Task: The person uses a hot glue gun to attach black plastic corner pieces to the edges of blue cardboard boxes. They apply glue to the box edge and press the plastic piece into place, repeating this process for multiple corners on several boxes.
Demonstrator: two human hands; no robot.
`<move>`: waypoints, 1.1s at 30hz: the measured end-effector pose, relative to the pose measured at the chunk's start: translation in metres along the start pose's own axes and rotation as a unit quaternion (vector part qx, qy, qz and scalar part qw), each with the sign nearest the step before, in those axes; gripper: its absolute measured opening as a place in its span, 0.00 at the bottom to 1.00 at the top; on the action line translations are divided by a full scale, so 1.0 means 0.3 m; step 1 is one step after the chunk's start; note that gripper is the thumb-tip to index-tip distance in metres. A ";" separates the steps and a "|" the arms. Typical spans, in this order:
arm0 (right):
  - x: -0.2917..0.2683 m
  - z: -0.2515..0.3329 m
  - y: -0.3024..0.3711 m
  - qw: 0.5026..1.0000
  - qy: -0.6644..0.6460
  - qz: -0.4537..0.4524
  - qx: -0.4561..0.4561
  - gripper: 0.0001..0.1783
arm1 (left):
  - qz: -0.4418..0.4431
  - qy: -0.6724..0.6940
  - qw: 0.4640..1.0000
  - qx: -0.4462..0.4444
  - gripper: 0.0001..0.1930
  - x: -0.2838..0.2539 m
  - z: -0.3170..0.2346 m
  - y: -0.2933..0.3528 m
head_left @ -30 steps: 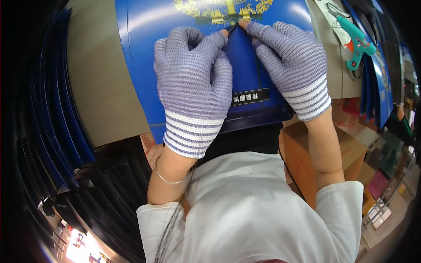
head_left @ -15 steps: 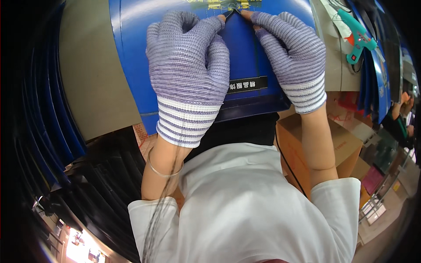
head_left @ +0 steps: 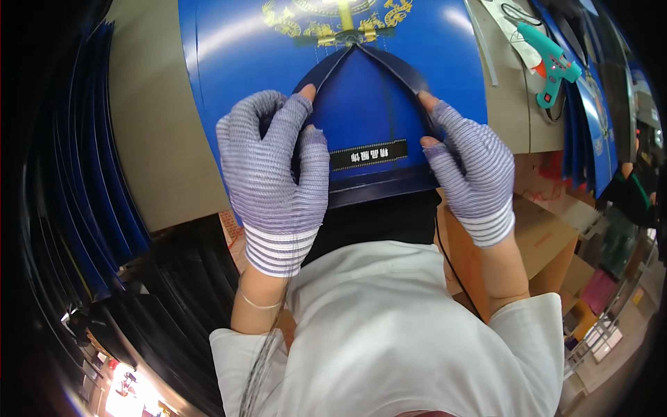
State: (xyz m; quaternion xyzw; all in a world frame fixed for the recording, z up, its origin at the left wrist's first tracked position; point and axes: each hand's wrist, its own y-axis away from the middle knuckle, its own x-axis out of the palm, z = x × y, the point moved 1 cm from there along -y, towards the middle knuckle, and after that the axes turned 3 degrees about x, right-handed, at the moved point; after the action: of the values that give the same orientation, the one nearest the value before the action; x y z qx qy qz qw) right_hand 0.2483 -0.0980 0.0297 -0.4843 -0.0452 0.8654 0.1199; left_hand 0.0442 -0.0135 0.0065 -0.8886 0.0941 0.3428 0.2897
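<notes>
A blue printed panel (head_left: 445,52) with gold ornament lies on the table in front of me. From a point below the gold emblem, two dark strips (head_left: 331,68) spread apart toward me, like an upturned V with bowed sides. My left hand (head_left: 274,160), in a purple-and-white striped glove with bare thumb and finger tips, is closed on the left strip. My right hand (head_left: 476,167), gloved alike, has thumb and forefinger on the right strip. Between the strips sits a black label (head_left: 368,154) with white characters. A dark raised edge (head_left: 379,184) runs along the panel's near side.
A teal glue gun (head_left: 549,66) with a black cord lies at the right on the grey-brown table (head_left: 149,139). Blue panels (head_left: 83,174) stand stacked at the left, with more at the right (head_left: 587,132). A cardboard box (head_left: 538,236) is below the table's right side.
Both hands have drawn back toward me and apart from the strips' meeting point, now gripping lower along them. The strips and the gold emblem show more fully.
</notes>
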 end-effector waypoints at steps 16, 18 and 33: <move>0.094 0.002 -0.194 0.996 -0.008 -0.049 -0.076 0.11 | 0.038 0.038 0.998 -0.043 0.13 0.051 -0.011 -0.118; 0.085 0.007 -0.196 0.997 -0.021 -0.045 -0.065 0.09 | 0.035 0.044 0.998 -0.040 0.13 0.052 -0.009 -0.121; -0.207 -0.174 -0.092 0.985 0.039 -0.125 0.109 0.22 | 0.071 -0.128 0.988 0.047 0.18 -0.128 0.001 0.104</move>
State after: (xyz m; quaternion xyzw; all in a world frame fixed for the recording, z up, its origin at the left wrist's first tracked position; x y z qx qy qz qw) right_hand 0.3283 -0.0888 0.0588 -0.4922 -0.0060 0.8237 0.2814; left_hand 0.0038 -0.0399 0.0177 -0.8139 0.1349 0.4684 0.3160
